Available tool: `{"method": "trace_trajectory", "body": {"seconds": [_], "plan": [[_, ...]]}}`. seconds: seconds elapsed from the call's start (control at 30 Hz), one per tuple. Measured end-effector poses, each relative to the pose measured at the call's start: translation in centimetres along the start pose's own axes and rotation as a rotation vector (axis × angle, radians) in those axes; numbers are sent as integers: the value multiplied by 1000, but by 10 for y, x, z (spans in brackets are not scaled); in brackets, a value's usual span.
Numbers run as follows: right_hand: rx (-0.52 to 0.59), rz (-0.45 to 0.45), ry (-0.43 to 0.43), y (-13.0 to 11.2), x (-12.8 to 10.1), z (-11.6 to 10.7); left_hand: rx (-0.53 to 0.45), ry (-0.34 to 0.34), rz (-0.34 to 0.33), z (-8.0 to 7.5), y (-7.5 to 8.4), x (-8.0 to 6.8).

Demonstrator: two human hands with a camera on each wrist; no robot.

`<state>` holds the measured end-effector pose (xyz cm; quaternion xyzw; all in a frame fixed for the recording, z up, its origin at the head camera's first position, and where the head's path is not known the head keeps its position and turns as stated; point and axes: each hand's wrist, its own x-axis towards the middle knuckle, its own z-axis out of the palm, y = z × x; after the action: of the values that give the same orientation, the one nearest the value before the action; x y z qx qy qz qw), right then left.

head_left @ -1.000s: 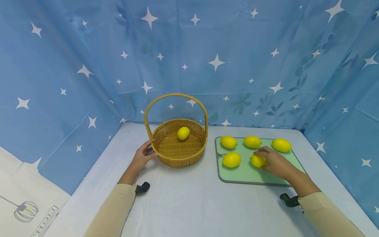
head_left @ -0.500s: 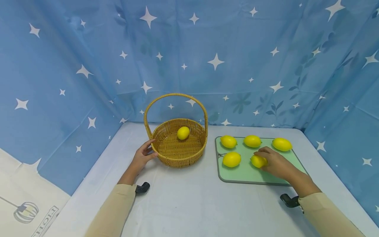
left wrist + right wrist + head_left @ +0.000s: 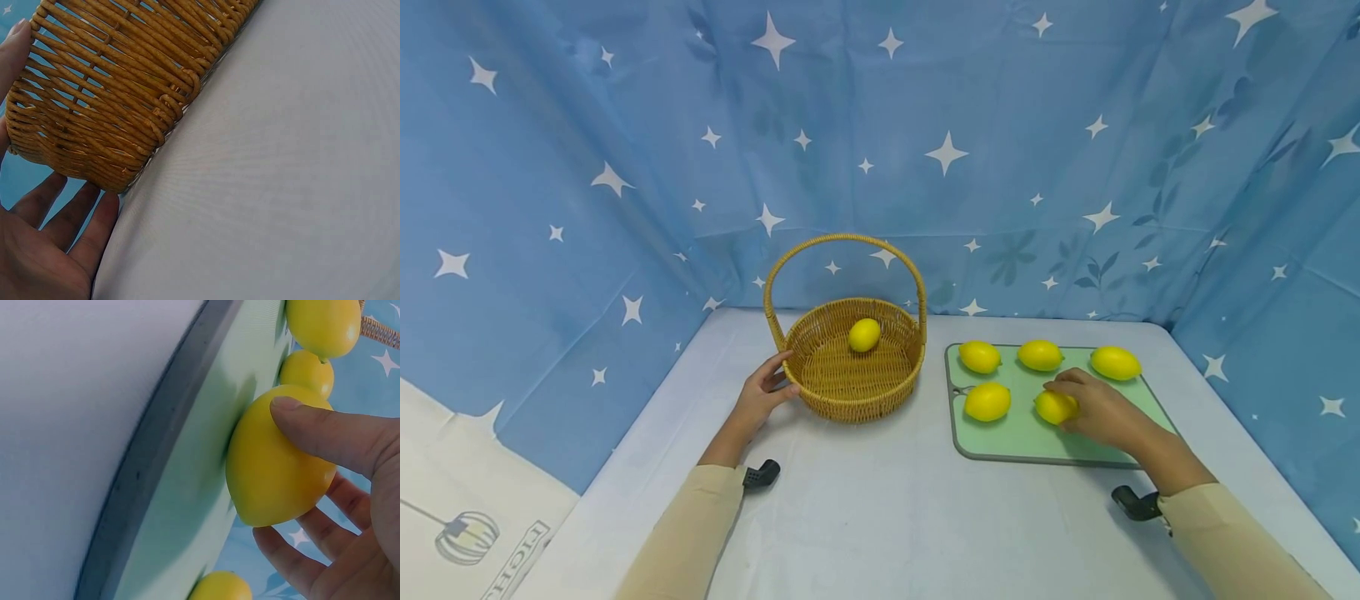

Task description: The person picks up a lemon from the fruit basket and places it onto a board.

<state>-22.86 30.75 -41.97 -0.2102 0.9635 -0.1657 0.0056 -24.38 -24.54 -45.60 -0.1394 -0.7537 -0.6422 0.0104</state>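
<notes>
Left hand (image 3: 762, 398) against the basket (image 3: 850, 392) wall on the counter (image 3: 865, 500), fingers (image 3: 44, 206) spread straight, seen close only from the left wrist. Right hand (image 3: 1097, 408) pinching a lemon (image 3: 275, 469) on the green board (image 3: 1022, 437); thumb grip clear from the right wrist. Unchanged since a second ago.

Lighting: bright, even and diffuse from above, with only faint soft shadows under the round woven wicker basket (image 3: 854, 367) and along the near edge of the pale green cutting board (image 3: 1022, 437) on the white worktop (image 3: 880, 508). Head view: sharp at centre, with wide-angle bowing of the star-printed blue backdrop cloth (image 3: 550, 167) toward the edges. Wrist views: very close range, a glossy yellow lemon (image 3: 275, 469) showing soft highlights, and distant parts softly blurred.
</notes>
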Motion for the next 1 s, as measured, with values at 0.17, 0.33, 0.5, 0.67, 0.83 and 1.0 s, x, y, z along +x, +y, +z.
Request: {"method": "trace_trajectory", "body": {"seconds": [0.17,0.33,0.5,0.67,0.83,1.0], "plan": [[10,2,-2,2,0,0,-9,-3,-3,0,0,0],[7,0,5,3,-1,-1,-7,-1,-3,0,0,0],[0,-7,6,3,-2,-1,-11,-1,-8,-1,-1,0],[3,-4,2,-1,-3,-4,-12,0,-5,-1,-1,0],[12,8,-5,-5,-4,-8,-20,-9,-5,0,0,0],[4,-3,-3,-5,-2,-8,-36,-13,4,-1,0,-1]]}}
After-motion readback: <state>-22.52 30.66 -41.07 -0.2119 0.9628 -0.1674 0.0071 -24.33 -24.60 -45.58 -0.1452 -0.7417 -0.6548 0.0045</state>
